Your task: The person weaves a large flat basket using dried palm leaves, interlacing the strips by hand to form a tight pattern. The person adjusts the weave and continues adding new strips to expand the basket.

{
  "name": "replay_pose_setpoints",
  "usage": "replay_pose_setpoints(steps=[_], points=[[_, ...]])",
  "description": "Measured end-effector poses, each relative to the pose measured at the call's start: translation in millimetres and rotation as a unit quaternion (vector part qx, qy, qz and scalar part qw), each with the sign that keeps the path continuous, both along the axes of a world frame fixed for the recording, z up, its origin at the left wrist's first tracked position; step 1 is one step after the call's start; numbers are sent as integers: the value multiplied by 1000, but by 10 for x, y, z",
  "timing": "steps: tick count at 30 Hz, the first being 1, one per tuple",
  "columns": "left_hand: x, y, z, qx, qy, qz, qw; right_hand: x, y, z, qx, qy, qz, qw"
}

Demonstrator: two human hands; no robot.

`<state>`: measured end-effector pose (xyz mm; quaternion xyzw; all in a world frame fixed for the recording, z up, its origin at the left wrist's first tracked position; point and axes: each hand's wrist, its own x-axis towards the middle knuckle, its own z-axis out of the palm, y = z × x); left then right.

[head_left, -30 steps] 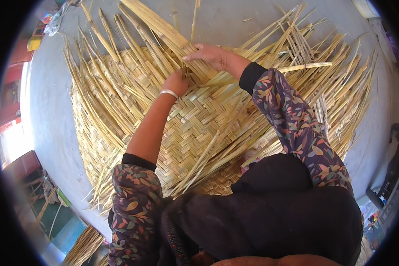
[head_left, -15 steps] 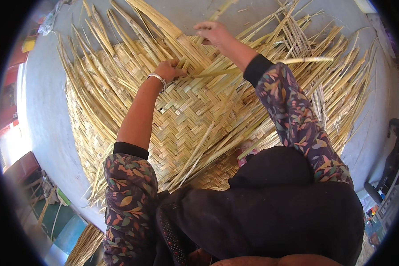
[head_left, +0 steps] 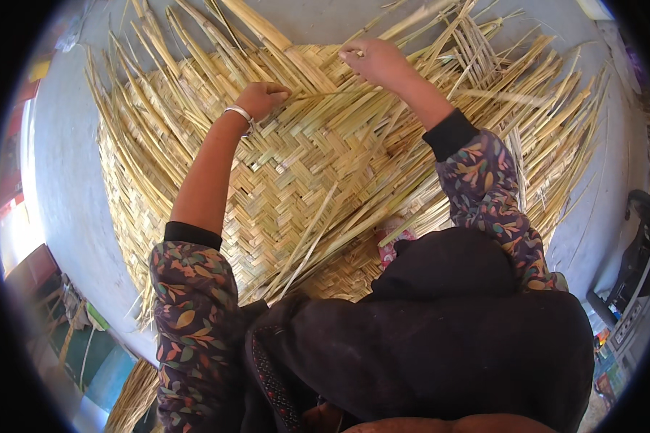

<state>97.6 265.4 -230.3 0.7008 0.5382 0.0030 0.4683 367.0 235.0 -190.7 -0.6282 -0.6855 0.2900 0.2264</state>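
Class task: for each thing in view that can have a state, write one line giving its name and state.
Woven mat: partly woven, upper edge unfinished
Long strips: loose-ended, fanned outward
Left hand: fingers bent by the strips, grip unclear
Right hand: raised, fingers curled, grip unclear
Pale bracelet: worn, left wrist
Patterned sleeves: cuffs above wrists

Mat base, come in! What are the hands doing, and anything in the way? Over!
Left hand seemingly pinching a thin strip. Right hand curled, farther out; hold unclear. Woven mat underneath; loose strips lying across its right side.
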Motion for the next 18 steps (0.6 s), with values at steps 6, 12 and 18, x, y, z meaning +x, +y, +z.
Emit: replay_pose_setpoints(steps=[6, 12, 18], points=[[-101, 70, 191, 7, 90, -55, 994, -289, -142, 553, 403, -102, 95, 905], [-197, -25, 305, 94, 153, -54, 982, -458, -18, 118, 91, 28, 106, 990], [82, -330, 490, 186, 239, 81, 950, -785, 452, -221, 55, 5, 154, 987]])
